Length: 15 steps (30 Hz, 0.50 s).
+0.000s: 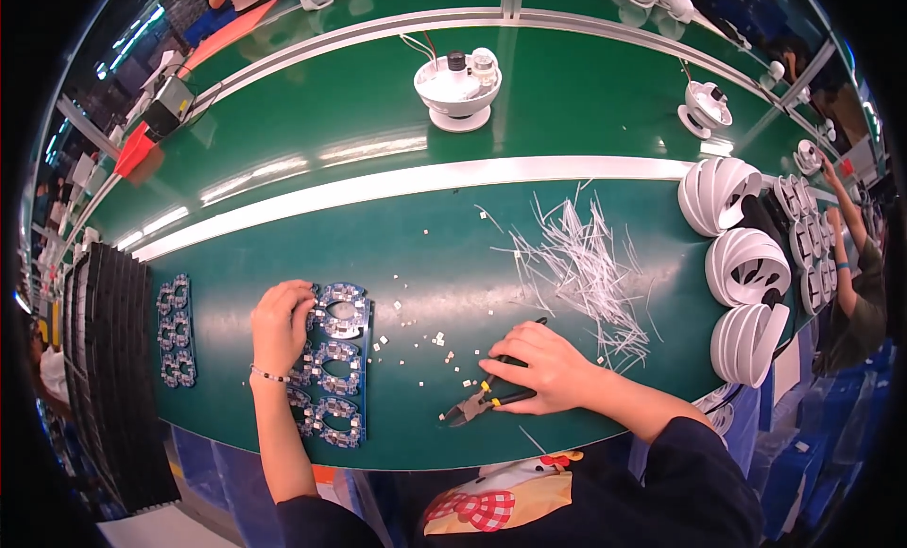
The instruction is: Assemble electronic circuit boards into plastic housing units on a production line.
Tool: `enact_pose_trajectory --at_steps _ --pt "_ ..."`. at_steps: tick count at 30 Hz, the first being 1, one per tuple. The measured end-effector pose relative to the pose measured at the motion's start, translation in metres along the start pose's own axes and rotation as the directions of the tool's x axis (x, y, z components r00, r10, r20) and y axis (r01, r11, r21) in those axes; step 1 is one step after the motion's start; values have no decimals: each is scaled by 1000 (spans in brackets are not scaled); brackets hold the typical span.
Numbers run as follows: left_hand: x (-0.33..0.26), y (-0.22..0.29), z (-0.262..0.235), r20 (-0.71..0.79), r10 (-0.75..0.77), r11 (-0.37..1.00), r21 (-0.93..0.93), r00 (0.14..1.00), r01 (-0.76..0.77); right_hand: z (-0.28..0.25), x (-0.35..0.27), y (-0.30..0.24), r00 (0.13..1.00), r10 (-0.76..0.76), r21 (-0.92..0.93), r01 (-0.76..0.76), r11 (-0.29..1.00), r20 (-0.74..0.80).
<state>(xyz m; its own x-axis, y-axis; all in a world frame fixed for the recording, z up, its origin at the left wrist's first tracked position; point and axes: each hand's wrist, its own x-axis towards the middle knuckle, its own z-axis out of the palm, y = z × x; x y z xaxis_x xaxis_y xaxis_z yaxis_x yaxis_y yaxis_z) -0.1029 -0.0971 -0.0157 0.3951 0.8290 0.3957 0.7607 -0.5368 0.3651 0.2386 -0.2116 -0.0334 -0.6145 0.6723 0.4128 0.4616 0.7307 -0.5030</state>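
A panel of blue circuit boards [342, 355] with ring-shaped cutouts lies on the green bench, left of the middle. My left hand [282, 323] is over its upper left part, fingers closed and thumb tip against them at the board. Whatever sits between those fingertips is hidden. To the right, my right hand [540, 367] is wrapped round diagonal cutters [470, 408] with black and yellow handles. Their jaws point left and rest low by the bench top. Small pale bits [438, 339] lie scattered between the panel and the cutters.
Thin white strips [593, 274] form a loose pile beyond my right hand. White slotted shells [746, 267] line the right side. A second blue board panel [176, 333] lies far left beside black racks [109, 359]. A white domed unit [458, 90] stands on the belt behind; a co-worker [855, 283] is at right.
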Motion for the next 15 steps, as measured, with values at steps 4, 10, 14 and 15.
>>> enact_pose_trajectory --at_steps 4,10,14,15 --pt "0 -3 1 -42 -47 996 -83 998 43 3 0 2 1000 4 12 -4 1000 -11" --pt "3 -12 8 -90 -6 999 -54 996 1 -2 8 -1 1000 23 -12 -23 1000 17" --pt "10 -8 14 -101 -50 997 -67 994 44 0 5 -2 998 57 -52 -55 997 27" --pt "8 -11 15 -123 -35 997 -69 992 27 -1 5 -3 998 54 -71 -52 996 27"
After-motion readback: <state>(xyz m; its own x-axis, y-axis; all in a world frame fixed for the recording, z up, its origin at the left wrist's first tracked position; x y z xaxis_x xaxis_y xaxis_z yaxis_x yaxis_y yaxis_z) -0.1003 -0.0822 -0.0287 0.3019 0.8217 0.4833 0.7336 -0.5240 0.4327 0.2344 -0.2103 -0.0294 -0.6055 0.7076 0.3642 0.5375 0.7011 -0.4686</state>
